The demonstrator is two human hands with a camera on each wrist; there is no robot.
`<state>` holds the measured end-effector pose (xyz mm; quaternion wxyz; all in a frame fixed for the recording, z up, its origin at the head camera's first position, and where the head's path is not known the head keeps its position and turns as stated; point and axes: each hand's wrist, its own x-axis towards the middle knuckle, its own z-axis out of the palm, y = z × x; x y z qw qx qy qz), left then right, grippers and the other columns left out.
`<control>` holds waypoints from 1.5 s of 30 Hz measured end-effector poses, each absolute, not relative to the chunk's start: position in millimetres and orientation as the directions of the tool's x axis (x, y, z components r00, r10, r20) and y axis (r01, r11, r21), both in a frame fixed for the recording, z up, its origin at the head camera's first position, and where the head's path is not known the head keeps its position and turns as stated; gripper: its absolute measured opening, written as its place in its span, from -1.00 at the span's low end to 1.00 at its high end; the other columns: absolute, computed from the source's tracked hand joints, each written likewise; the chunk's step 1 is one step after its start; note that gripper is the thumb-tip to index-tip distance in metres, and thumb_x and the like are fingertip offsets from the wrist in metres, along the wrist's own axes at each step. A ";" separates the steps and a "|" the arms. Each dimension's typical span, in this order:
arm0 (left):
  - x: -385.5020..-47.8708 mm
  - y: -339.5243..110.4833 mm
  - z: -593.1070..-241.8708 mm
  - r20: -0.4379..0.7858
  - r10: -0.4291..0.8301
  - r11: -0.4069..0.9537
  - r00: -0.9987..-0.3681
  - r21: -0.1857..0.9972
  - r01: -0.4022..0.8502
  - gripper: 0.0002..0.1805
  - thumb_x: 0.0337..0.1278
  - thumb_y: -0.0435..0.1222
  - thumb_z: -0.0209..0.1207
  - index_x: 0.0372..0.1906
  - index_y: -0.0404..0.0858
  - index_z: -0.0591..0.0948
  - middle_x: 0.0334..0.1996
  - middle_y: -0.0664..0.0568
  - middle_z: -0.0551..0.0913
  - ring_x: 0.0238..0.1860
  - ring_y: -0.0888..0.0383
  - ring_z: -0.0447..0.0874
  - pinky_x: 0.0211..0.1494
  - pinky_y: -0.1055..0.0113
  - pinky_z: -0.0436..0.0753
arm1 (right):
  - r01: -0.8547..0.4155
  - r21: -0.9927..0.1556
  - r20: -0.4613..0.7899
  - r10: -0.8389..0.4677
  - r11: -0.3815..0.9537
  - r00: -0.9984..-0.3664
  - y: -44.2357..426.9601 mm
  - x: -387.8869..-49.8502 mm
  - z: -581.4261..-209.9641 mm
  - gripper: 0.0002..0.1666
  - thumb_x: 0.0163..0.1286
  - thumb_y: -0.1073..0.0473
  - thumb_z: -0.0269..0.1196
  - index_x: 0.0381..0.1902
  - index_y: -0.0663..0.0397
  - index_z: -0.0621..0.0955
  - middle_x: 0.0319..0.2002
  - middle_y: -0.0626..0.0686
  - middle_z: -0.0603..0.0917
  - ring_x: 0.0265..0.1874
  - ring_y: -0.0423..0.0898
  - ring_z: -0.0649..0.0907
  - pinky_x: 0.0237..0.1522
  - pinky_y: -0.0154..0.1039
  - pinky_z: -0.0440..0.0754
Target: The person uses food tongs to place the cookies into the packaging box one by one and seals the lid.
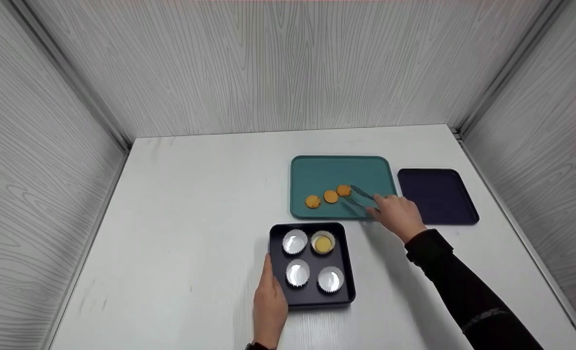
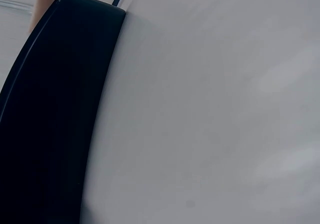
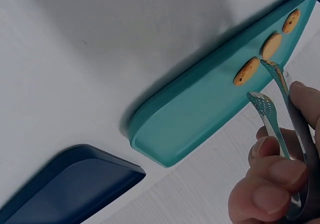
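Note:
My right hand (image 1: 398, 214) grips small metal tongs (image 3: 270, 109) with perforated tips. The tips stand apart over the teal tray (image 1: 317, 170), close to the nearest of three round cookies: a cookie (image 1: 344, 190) beside the tips, a middle cookie (image 1: 331, 196) and a left cookie (image 1: 312, 201). Against the left wall of a dark square baking pan (image 1: 312, 296) rests my left hand (image 1: 270, 301), its visible fingers straight. The pan holds several foil-bright baking cups, such as one cup (image 1: 298, 273) at lower left. A yellow round cookie (image 1: 323, 244) lies in the upper-right cup.
A dark navy tray (image 1: 438, 197) lies right of the teal tray, under and beyond the right wrist. Pale wood-grain panels (image 1: 288, 68) wall the white table (image 1: 195, 209) at the back and both sides.

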<state>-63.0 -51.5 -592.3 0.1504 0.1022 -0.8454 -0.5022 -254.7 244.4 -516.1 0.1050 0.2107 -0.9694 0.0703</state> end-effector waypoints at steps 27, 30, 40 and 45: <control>-62.1 -49.8 -591.0 0.160 -0.315 0.494 -0.936 0.869 -0.017 -0.45 0.57 -0.45 -0.18 0.57 -0.34 0.24 0.46 -0.19 0.40 0.40 -0.04 0.44 0.24 0.05 0.58 | -0.321 -0.225 0.090 -0.308 0.920 -0.947 233.8 -278.8 -518.6 -0.58 0.47 -0.03 0.33 -0.48 0.16 0.61 -0.60 0.14 0.64 -0.63 0.05 0.62 -0.51 -0.02 0.54; -62.2 -50.0 -590.9 0.164 -0.316 0.499 -0.935 0.866 -0.016 -0.44 0.56 -0.46 -0.17 0.57 -0.33 0.25 0.46 -0.19 0.40 0.38 -0.04 0.46 0.22 0.05 0.60 | -0.304 -0.221 0.058 -0.298 0.927 -0.953 232.2 -280.1 -516.7 -0.56 0.47 -0.04 0.32 -0.52 0.14 0.59 -0.62 0.12 0.62 -0.64 0.01 0.58 -0.51 -0.06 0.49; -62.2 -51.3 -591.6 0.172 -0.318 0.493 -0.932 0.870 -0.007 -0.44 0.55 -0.47 -0.17 0.57 -0.35 0.25 0.47 -0.19 0.39 0.41 -0.03 0.41 0.31 0.04 0.53 | -0.281 -0.187 0.004 -0.286 0.941 -0.958 230.9 -283.4 -513.2 -0.57 0.45 -0.07 0.33 -0.50 0.13 0.65 -0.53 0.13 0.68 -0.57 0.06 0.64 -0.46 0.05 0.58; -62.2 -51.5 -591.6 0.173 -0.319 0.493 -0.932 0.870 -0.007 -0.44 0.55 -0.48 -0.17 0.56 -0.36 0.25 0.47 -0.19 0.39 0.42 -0.04 0.41 0.34 0.04 0.51 | -0.293 -0.179 0.008 -0.296 0.939 -0.955 230.7 -285.5 -513.0 -0.54 0.44 -0.06 0.34 -0.57 0.10 0.60 -0.55 0.13 0.67 -0.59 0.05 0.63 -0.48 0.03 0.58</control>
